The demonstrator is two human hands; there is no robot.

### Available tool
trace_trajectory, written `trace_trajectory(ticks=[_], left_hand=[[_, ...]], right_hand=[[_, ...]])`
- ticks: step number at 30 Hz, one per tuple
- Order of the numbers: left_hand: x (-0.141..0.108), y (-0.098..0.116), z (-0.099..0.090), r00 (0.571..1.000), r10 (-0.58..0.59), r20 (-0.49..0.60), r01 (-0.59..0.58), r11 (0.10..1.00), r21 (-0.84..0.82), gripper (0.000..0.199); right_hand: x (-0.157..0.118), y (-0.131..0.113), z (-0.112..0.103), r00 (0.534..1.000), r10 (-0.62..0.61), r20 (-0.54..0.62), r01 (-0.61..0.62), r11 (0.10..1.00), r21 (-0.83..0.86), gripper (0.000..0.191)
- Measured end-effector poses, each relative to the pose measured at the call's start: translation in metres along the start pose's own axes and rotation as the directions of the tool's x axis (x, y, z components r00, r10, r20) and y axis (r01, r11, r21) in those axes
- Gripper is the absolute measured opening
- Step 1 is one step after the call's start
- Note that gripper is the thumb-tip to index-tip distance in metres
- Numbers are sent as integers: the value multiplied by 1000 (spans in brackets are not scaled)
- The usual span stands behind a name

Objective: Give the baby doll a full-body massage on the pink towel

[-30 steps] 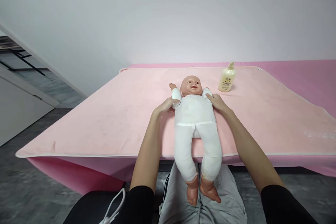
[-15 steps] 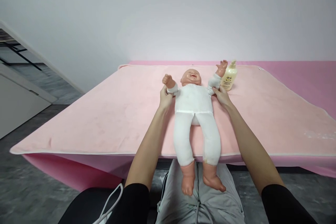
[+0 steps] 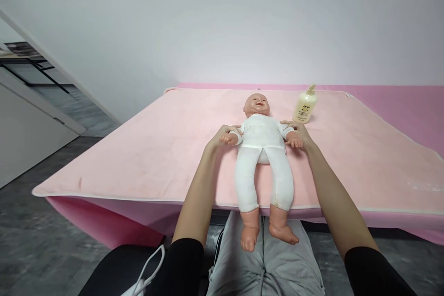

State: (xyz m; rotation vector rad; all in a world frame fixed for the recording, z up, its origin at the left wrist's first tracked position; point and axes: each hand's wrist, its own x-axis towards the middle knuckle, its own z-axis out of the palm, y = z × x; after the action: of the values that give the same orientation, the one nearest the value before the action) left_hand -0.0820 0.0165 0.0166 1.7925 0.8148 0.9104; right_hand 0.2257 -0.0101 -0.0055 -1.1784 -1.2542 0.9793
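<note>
A baby doll (image 3: 262, 132) in a white suit lies on its back on the pink blanket (image 3: 138, 162), head away from me and bare feet hanging past the table's front edge. Its arms point down beside its body. My left hand (image 3: 224, 135) is closed around the doll's arm on the left side, fingers over the sleeve. On the other side my right hand (image 3: 301, 133) holds the other arm, fingers reaching behind the sleeve near the shoulder. A pale yellow pump bottle (image 3: 304, 106) stands just beyond my right hand.
A white wall (image 3: 225, 32) rises behind the table. Darker pink cover (image 3: 409, 111) shows at the right and back. My legs in grey trousers (image 3: 263, 259) are under the doll's feet. A white cable (image 3: 152, 266) lies at the lower left.
Both doll arms have swung down from beside the head to beside the torso, my hands moving with them. The view has shifted slightly.
</note>
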Motion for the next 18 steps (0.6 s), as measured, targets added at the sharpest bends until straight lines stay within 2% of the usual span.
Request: trace_trajectory(ticks=[8,13,15,18], left_hand=[[5,-11,-2,999,36,-14,-35,996,87,15],[3,-6,1,997,60,-39,-56,993,105,13],[1,-2,8,993,80,-85,-72,993,91,13],[1,1,21,960,43,-276,-35,999,34,17]], right_hand=[[-4,-2,-7,997,45,68,-51,996,79,11],[-4,-7,-7,989,110,95,-117,991,64,12],[-5,-6,-6,995,74,72,-79,995,67,16],[-5,-3,-4,1000,-12,17,10,996,89,30]])
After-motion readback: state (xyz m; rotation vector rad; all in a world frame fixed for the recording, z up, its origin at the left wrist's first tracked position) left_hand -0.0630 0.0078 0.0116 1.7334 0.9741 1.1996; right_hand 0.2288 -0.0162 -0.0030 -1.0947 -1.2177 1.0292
